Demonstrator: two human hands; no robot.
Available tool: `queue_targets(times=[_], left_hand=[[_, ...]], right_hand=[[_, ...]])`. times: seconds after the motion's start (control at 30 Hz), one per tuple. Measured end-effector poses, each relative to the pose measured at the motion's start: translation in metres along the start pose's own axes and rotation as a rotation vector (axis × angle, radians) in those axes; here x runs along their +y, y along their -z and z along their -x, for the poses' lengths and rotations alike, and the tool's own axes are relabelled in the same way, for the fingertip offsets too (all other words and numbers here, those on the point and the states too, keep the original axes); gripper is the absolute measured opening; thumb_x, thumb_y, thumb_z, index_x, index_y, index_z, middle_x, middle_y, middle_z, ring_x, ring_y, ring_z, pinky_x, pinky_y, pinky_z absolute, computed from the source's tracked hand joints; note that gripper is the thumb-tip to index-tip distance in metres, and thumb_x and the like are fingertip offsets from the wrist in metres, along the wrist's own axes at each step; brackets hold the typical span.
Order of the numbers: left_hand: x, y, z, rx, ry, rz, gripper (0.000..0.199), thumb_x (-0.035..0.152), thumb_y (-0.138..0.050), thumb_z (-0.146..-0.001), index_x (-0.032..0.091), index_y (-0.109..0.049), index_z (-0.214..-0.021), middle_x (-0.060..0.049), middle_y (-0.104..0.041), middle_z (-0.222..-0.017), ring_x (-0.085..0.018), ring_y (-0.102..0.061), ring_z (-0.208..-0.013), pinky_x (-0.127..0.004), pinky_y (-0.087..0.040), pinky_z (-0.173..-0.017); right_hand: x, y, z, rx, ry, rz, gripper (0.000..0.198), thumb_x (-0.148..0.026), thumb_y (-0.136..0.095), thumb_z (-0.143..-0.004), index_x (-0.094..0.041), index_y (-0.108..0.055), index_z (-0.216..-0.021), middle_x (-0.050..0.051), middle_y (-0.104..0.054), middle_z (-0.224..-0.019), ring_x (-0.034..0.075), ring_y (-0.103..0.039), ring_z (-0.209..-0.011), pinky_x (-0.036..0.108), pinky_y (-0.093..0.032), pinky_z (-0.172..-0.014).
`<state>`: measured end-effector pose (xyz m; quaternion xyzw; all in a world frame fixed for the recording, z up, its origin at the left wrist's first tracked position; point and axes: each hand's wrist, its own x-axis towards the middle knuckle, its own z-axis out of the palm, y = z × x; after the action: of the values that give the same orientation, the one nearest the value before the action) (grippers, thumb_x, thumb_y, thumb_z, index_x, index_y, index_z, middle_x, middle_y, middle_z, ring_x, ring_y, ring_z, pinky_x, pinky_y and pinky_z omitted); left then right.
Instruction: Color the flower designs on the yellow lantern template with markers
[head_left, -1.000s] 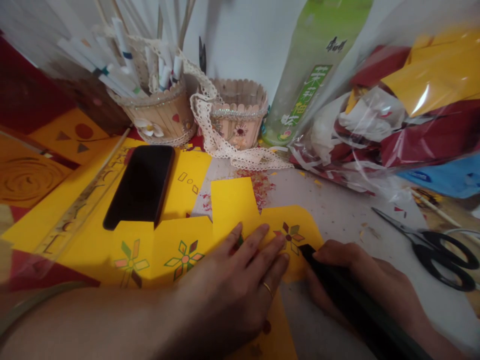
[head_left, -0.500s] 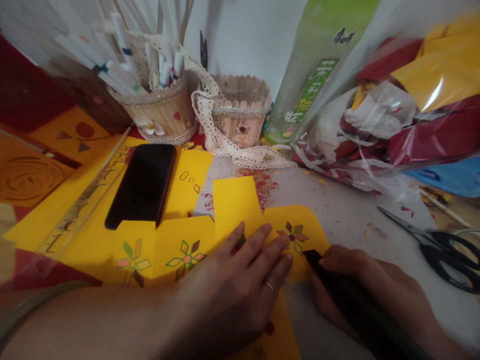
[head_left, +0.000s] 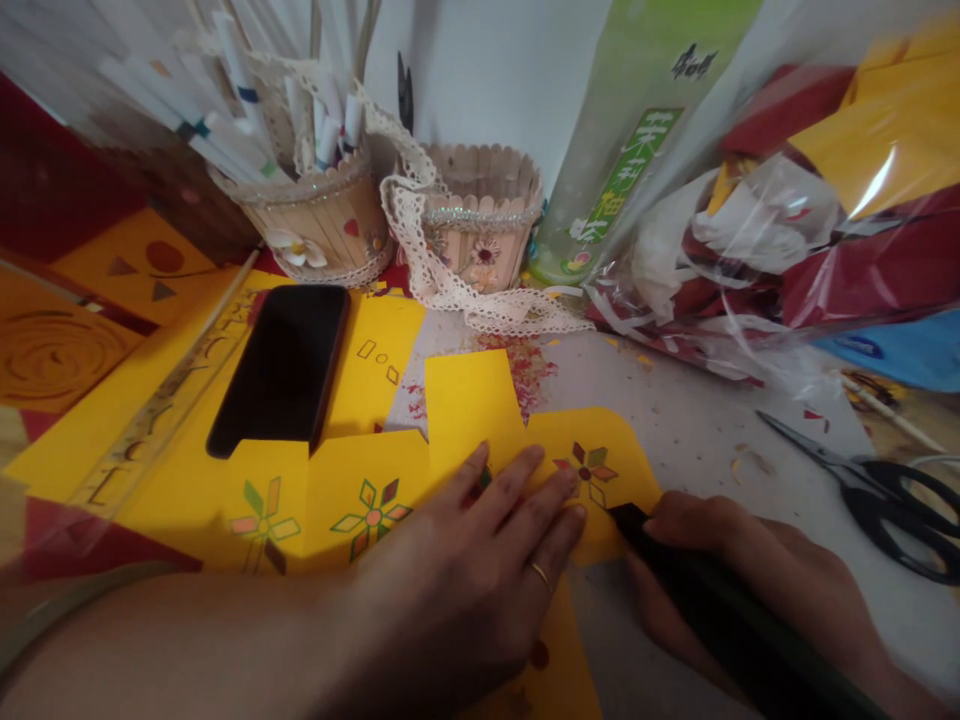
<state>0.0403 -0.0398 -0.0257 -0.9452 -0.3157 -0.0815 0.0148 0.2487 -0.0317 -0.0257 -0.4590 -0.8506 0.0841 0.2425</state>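
My left hand (head_left: 480,550), a ring on one finger, lies flat with fingers stretched out on a cut yellow paper piece (head_left: 465,395). It covers part of a flower in the paper's middle. In my right hand (head_left: 757,570) is a dark utility knife (head_left: 690,590), its angled tip down by the lower petal of the right-hand flower (head_left: 587,470). Some of that flower's petals look dark red or green; others are only outlined. Two more flowers, a green-outlined one (head_left: 373,515) and one with green and orange petals (head_left: 264,520), show left of my hand.
A phone (head_left: 281,365) and a clear ruler (head_left: 165,400) lie on yellow paper at left. Black-handled scissors (head_left: 877,490) lie right. Behind stand a marker holder (head_left: 319,225), a second stick holder (head_left: 487,235) with lace (head_left: 480,310), a green bottle (head_left: 622,150) and a plastic bag (head_left: 795,230).
The view has shifted very slightly. My left hand stays flat on the paper, and the knife tip remains by the same petal with hardly any movement.
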Motion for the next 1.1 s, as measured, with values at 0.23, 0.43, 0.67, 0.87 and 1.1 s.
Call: queue_targets(times=[0.23, 0.43, 0.67, 0.87, 1.1], left_hand=[[-0.005, -0.001, 0.0, -0.008, -0.055, 0.026, 0.039, 0.021, -0.032, -0.092, 0.011, -0.043, -0.127, -0.009, -0.04, -0.137, -0.028, -0.037, -0.124, -0.043, -0.034, -0.099], [-0.021, 0.001, 0.0, -0.068, -0.242, 0.122, 0.038, 0.024, -0.03, -0.094, 0.014, -0.04, -0.13, -0.007, -0.035, -0.14, -0.024, -0.036, -0.125, -0.038, -0.031, -0.102], [-0.028, 0.002, -0.003, -0.113, -0.272, 0.107, 0.038, 0.022, -0.025, -0.096, 0.016, -0.039, -0.131, -0.005, -0.034, -0.14, -0.023, -0.035, -0.126, -0.037, -0.032, -0.102], [-0.028, 0.002, -0.002, -0.128, -0.276, 0.084, 0.038, 0.024, -0.032, -0.094, 0.017, -0.038, -0.131, -0.004, -0.034, -0.141, -0.021, -0.033, -0.128, -0.034, -0.031, -0.103], [-0.028, 0.001, -0.002, -0.133, -0.277, 0.072, 0.038, 0.023, -0.03, -0.095, 0.018, -0.038, -0.132, -0.003, -0.033, -0.141, -0.021, -0.033, -0.128, -0.034, -0.031, -0.103]], right_hand=[[0.003, 0.018, -0.01, 0.046, -0.246, -0.169, 0.013, -0.021, -0.053, -0.075, -0.027, -0.046, -0.084, -0.006, -0.057, -0.052, 0.01, -0.054, -0.039, 0.016, -0.043, -0.035], [0.002, 0.013, -0.008, -0.02, -0.039, -0.285, 0.018, -0.013, -0.05, -0.072, -0.027, -0.043, -0.082, -0.007, -0.054, -0.057, 0.008, -0.052, -0.041, 0.016, -0.042, -0.038], [0.002, 0.008, -0.007, -0.069, 0.041, -0.237, 0.017, -0.011, -0.048, -0.073, -0.026, -0.041, -0.081, -0.007, -0.056, -0.056, 0.006, -0.054, -0.04, 0.014, -0.043, -0.039], [0.003, 0.007, -0.005, -0.091, 0.067, -0.174, 0.022, -0.01, -0.049, -0.072, -0.026, -0.04, -0.082, -0.007, -0.06, -0.056, 0.009, -0.061, -0.047, 0.016, -0.047, -0.043], [0.003, 0.005, -0.005, -0.113, 0.08, -0.142, 0.022, -0.01, -0.049, -0.072, -0.027, -0.04, -0.082, -0.008, -0.059, -0.055, 0.009, -0.061, -0.044, 0.016, -0.046, -0.041]])
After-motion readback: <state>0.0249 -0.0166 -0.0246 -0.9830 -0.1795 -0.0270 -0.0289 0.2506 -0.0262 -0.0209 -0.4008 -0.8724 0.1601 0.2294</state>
